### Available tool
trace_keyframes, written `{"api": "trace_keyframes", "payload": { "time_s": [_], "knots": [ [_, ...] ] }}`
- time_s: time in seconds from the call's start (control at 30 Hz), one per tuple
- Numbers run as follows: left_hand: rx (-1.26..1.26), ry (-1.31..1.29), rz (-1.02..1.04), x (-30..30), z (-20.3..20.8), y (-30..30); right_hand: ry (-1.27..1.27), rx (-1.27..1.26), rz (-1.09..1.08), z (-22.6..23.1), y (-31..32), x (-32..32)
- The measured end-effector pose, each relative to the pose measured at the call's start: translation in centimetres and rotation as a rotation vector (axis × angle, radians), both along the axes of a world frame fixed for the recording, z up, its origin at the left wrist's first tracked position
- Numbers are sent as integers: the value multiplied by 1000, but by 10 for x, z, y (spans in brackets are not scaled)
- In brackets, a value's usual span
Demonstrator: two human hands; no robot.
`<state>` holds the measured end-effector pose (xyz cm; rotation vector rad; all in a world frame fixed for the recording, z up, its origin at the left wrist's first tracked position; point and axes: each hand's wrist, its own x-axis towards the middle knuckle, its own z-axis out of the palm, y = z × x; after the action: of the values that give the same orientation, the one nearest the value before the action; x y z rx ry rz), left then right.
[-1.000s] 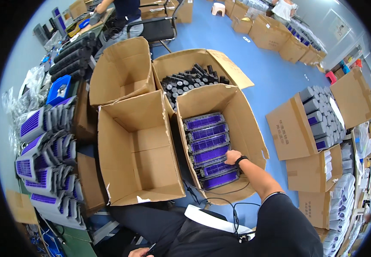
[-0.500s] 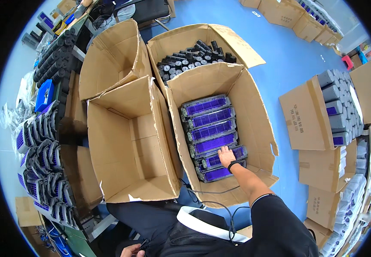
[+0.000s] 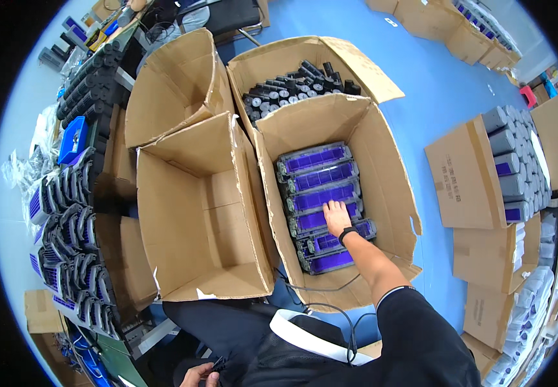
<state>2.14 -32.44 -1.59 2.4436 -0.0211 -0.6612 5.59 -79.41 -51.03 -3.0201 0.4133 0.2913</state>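
Inside the cardboard box (image 3: pixel 388 187) in front of me lies a column of long dark-framed panels with purple grilles. My right hand (image 3: pixel 337 217) reaches in from the lower right and rests on a purple-grilled panel (image 3: pixel 309 222) partway down the column. Its fingers look stretched forward over the panel, not wrapped round it. Just below that hand, a shorter panel (image 3: pixel 323 244) lies on top of the row, shifted to the right. At the lower edge, by my lap, my left hand (image 3: pixel 198 375) is partly cut off. Its fingers are closed near a small dark thing I cannot make out.
Beside this box stands an open cardboard box (image 3: pixel 189 213), with another box (image 3: pixel 169 90) behind it. A box of black cylinders (image 3: pixel 292 90) is farther back. Curved purple-grilled parts (image 3: pixel 66 258) fill the left bench. Boxes of grey cylinders (image 3: pixel 511 155) stand right. A black cable (image 3: pixel 324 304) crosses the near edge.
My right hand has moved up and slightly left, from the shorter panel to the panel above it. The view has shifted a little. My left hand stays by my lap.
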Motion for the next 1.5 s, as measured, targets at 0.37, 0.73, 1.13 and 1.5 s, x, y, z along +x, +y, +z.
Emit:
{"api": "trace_keyframes", "payload": {
  "time_s": [0.37, 0.73, 1.13, 1.5],
  "knots": [
    [-38, 6, 40, -4, -9, 9, 102, 197, -21, 2, 4, 10],
    [34, 7, 73, -1, -7, 13, 49, 125, -91, -11, -46, 34],
    [27, -12, 95, -2, -8, 17, 721, 376, -19, 9, 1, 32],
    [-15, -10, 145, -12, -14, 29, 659, 209, 89, 11, -16, -10]
  ]
}}
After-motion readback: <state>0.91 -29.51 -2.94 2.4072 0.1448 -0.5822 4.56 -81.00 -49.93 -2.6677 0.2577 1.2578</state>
